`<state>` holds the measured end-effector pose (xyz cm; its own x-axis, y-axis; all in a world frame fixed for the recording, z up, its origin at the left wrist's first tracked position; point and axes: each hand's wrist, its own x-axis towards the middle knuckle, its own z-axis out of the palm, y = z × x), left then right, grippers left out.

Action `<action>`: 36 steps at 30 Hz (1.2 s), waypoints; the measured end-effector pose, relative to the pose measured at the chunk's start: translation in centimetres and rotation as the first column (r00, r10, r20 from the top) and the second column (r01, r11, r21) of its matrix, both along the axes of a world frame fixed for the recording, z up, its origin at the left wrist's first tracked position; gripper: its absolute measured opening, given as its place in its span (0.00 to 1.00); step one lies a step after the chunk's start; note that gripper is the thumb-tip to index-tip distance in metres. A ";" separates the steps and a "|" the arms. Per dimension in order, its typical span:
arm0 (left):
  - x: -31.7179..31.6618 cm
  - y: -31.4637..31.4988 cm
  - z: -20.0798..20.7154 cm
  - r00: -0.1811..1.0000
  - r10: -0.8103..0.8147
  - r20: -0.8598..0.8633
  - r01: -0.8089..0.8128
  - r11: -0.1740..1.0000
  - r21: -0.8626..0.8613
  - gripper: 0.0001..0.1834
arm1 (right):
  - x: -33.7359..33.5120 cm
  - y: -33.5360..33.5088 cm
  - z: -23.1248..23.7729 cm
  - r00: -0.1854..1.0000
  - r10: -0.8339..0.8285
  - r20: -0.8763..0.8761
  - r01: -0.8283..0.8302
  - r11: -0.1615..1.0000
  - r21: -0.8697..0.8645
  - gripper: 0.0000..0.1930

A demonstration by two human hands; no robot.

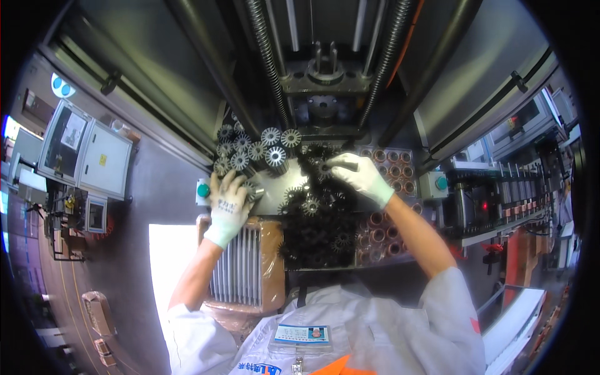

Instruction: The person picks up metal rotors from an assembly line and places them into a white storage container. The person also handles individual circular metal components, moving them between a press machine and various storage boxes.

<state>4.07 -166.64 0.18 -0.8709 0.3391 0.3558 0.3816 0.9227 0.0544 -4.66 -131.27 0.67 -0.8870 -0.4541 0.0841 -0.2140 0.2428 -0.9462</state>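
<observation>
In white gloves, both hands work over a metal plate [275, 199]. My left hand [228, 203] is curled at the plate's left side, around a slotted metal core [252, 191] that is tilted and partly hidden by the fingers. Several similar slotted cores [275, 156] stand upright just beyond it. My right hand [361, 178] reaches in from the right, thumb and forefinger pinched at a black toothed disc [324, 169]. More black toothed discs [319, 231] lie heaped below and left of that hand.
A cardboard box of metal shafts [234, 265] sits front left. Clear trays of copper-coloured rings [394, 169] lie on the right. A press with columns [323, 106] rises behind. Green buttons [203, 190] flank the work area on both sides.
</observation>
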 end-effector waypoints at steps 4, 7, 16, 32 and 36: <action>1.3 2.3 4.6 0.999 0.040 -0.027 -0.033 0.970 0.241 0.18 | -3.0 0.8 3.7 0.981 -0.191 0.024 0.191 0.954 -0.230 0.15; 0.9 4.0 6.3 0.978 0.089 0.187 -0.185 0.783 0.594 0.17 | -7.5 0.2 6.3 0.955 -0.281 0.090 0.294 0.885 -0.360 0.16; -0.2 5.9 5.5 0.992 0.026 0.120 -0.097 0.768 0.633 0.17 | -17.4 -3.9 5.2 0.894 -0.433 0.115 0.442 0.813 -0.379 0.18; -18.5 15.5 11.4 0.977 -0.102 -0.186 0.196 0.774 0.602 0.17 | -2.3 3.1 0.5 0.950 -0.302 -0.078 0.311 0.935 0.172 0.20; -22.9 16.1 11.5 0.938 -0.271 -0.216 0.335 0.872 0.358 0.21 | 0.9 5.9 -0.8 0.972 -0.229 -0.054 0.235 0.953 0.191 0.18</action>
<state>-18.85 -150.58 11.70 -0.6707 0.3867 0.6330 0.6718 0.6785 0.2973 -3.80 -125.35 -0.11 -0.9681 -0.2467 0.0431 -0.1580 0.4681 -0.8695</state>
